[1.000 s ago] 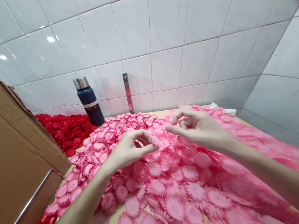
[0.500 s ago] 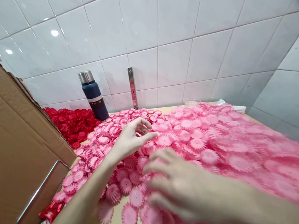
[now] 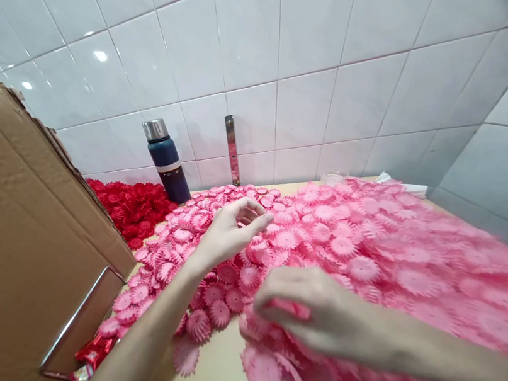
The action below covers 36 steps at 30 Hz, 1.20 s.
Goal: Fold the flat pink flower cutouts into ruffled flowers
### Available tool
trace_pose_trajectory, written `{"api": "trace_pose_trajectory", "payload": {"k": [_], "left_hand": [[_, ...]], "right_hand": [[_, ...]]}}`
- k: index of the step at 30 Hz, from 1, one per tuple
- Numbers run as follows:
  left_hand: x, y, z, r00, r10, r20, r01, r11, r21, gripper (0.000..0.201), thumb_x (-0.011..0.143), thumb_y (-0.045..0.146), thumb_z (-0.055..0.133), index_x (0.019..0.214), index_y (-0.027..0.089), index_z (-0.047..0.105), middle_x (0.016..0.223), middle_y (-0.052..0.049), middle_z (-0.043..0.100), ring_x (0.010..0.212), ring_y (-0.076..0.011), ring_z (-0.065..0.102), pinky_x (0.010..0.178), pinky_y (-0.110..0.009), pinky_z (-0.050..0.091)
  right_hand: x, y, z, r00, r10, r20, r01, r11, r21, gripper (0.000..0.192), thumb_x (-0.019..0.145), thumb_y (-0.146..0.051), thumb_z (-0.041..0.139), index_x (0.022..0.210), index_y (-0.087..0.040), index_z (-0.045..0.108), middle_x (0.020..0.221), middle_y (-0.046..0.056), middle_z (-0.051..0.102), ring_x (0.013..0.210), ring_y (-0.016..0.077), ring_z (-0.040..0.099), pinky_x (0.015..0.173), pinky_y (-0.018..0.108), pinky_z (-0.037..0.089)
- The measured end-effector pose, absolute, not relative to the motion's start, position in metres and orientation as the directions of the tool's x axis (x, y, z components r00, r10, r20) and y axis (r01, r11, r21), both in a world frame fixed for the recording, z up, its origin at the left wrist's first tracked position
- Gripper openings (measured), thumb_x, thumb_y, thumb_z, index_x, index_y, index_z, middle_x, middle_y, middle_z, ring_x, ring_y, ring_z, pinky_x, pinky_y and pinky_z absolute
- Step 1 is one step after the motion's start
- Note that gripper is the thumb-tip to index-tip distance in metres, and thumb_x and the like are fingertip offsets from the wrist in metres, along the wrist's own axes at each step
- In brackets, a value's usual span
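Pink discs with pleated, scalloped edges (image 3: 364, 268) are heaped in front of me; they look like paper or fabric flower layers. Over the middle of the heap, my left hand (image 3: 233, 228) has its thumb and fingertips brought together. Anything between those tips is too small or hidden to make out. Nearer to me, my right hand (image 3: 307, 307) is curled low at the heap's front edge. Pink shows through the hollow between its thumb and fingers, but whether that is gripped or lies behind, I cannot tell. A loose cluster of discs (image 3: 262, 371) lies beside and below it.
A cardboard box (image 3: 27, 237) stands at the left, with a metal wire handle (image 3: 77, 319) and red wrappers (image 3: 96, 349) by it. Behind are red discs (image 3: 135, 208), a blue bottle (image 3: 170, 165) and a tiled wall (image 3: 242, 46). White paper (image 3: 415, 190) lies at the back right.
My right hand has gone from spread fingers to a curled shape. Front discs have shifted right towards it, baring tabletop. My left thumb and fingertips have come closer together.
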State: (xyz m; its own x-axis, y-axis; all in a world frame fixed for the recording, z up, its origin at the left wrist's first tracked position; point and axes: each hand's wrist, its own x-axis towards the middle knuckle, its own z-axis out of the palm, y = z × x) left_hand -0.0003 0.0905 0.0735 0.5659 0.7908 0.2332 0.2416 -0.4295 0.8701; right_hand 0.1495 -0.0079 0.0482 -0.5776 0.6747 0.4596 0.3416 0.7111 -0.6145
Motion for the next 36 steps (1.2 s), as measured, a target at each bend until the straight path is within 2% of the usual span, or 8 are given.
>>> {"api": "trace_pose_trajectory", "payload": {"k": [4, 6, 10, 14, 18, 23, 28, 36], "left_hand": [[-0.001, 0.089, 0.078, 0.651, 0.735, 0.192, 0.134, -0.360, 0.923, 0.037, 0.090, 0.045, 0.051, 0.083, 0.011, 0.065, 0.078, -0.006, 0.065, 0.074, -0.0144, 0.061, 0.070, -0.027, 0.048], [0.000, 0.087, 0.080, 0.690, 0.700, 0.185, 0.115, -0.358, 0.927, 0.036, 0.089, 0.045, 0.054, 0.085, 0.011, 0.067, 0.081, -0.006, 0.066, 0.076, -0.0142, 0.061, 0.070, -0.026, 0.048], [0.004, 0.081, 0.078, 0.713, 0.680, 0.172, 0.096, -0.337, 0.936, 0.025, 0.076, 0.035, 0.073, 0.085, 0.014, 0.065, 0.083, -0.004, 0.067, 0.076, -0.0148, 0.063, 0.068, -0.025, 0.048], [0.007, 0.078, 0.077, 0.679, 0.710, 0.185, 0.194, -0.417, 0.888, 0.020, 0.079, 0.032, 0.070, 0.079, 0.013, 0.066, 0.078, -0.004, 0.068, 0.073, -0.0147, 0.062, 0.069, -0.026, 0.047], [0.004, 0.078, 0.085, 0.702, 0.690, 0.178, 0.318, -0.527, 0.788, 0.023, 0.083, 0.037, 0.064, 0.079, 0.015, 0.068, 0.079, -0.003, 0.068, 0.075, -0.0155, 0.061, 0.071, -0.027, 0.046], [-0.010, 0.086, 0.093, 0.679, 0.712, 0.182, 0.419, -0.579, 0.700, 0.031, 0.093, 0.042, 0.046, 0.098, 0.020, 0.068, 0.101, -0.004, 0.070, 0.092, -0.0182, 0.063, 0.077, -0.027, 0.046], [-0.030, 0.108, 0.081, 0.626, 0.752, 0.207, 0.686, -0.657, 0.311, 0.023, 0.091, 0.033, 0.050, 0.098, 0.018, 0.065, 0.097, -0.006, 0.069, 0.090, -0.0207, 0.062, 0.078, -0.029, 0.045], [-0.031, 0.115, 0.064, 0.683, 0.724, 0.102, 0.704, -0.689, 0.175, 0.021, 0.074, 0.010, 0.058, 0.091, 0.020, 0.067, 0.087, -0.004, 0.068, 0.088, -0.0219, 0.060, 0.076, -0.029, 0.043]], "right_hand": [[0.177, 0.012, 0.065, -0.337, 0.862, 0.380, 0.256, 0.472, -0.844, 0.005, 0.081, -0.019, 0.068, 0.080, -0.019, 0.063, 0.076, 0.001, 0.069, 0.071, 0.0146, 0.067, 0.069, 0.029, 0.055], [0.187, 0.020, 0.071, -0.196, 0.924, 0.329, 0.211, 0.368, -0.906, 0.016, 0.074, -0.025, 0.075, 0.077, -0.019, 0.060, 0.073, 0.000, 0.068, 0.070, 0.0167, 0.068, 0.068, 0.031, 0.056], [0.197, 0.029, 0.075, -0.063, 0.958, 0.280, 0.132, 0.286, -0.949, 0.031, 0.065, -0.033, 0.082, 0.070, -0.019, 0.055, 0.066, -0.001, 0.063, 0.063, 0.0155, 0.064, 0.062, 0.029, 0.054], [0.204, 0.036, 0.076, -0.056, 0.956, 0.288, 0.078, 0.292, -0.953, 0.031, 0.070, -0.039, 0.078, 0.072, -0.019, 0.054, 0.066, -0.002, 0.062, 0.062, 0.0138, 0.062, 0.063, 0.028, 0.053], [0.218, 0.041, 0.081, 0.000, 0.929, 0.371, 0.297, 0.354, -0.887, 0.031, 0.075, -0.046, 0.072, 0.076, -0.019, 0.056, 0.074, 0.003, 0.065, 0.067, 0.0171, 0.063, 0.066, 0.032, 0.053], [0.233, 0.043, 0.078, -0.269, 0.924, 0.273, 0.751, 0.379, -0.541, 0.038, 0.082, -0.056, 0.057, 0.096, -0.022, 0.067, 0.107, 0.009, 0.067, 0.101, 0.0281, 0.061, 0.089, 0.045, 0.047], [0.235, 0.037, 0.071, -0.473, 0.881, 0.034, 0.799, 0.444, -0.404, 0.045, 0.087, -0.054, 0.052, 0.121, -0.026, 0.062, 0.132, 0.010, 0.054, 0.123, 0.0336, 0.049, 0.093, 0.047, 0.046], [0.240, 0.033, 0.071, -0.539, 0.839, -0.067, 0.788, 0.475, -0.391, 0.049, 0.078, -0.045, 0.066, 0.125, -0.029, 0.060, 0.145, 0.011, 0.042, 0.132, 0.0373, 0.040, 0.099, 0.052, 0.042]]}}
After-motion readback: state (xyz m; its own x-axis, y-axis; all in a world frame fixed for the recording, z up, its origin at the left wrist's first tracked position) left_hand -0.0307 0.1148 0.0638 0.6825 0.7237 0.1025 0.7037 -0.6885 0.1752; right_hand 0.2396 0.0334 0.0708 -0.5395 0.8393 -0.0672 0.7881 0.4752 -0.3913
